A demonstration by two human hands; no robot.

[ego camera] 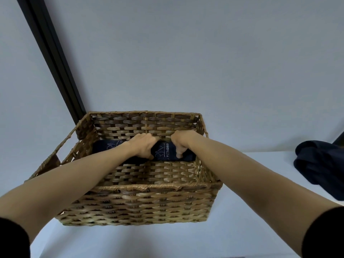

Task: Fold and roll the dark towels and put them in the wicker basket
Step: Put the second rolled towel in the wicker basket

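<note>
Head view: one wicker basket [141,203] stands on the white table [242,229]. Inside it, two rolled dark towels lie end to end along the far wall — the left roll [106,147] at 11 o'clock and the right roll [167,150], lettered "FITNESS", at 1 o'clock. The left hand [143,144] and right hand [181,141] both grip the right roll, a little apart, fingers curled round it. The near half of the basket floor is bare. One loose dark towel heap [320,166] lies at 3 o'clock near the table's far edge.
</note>
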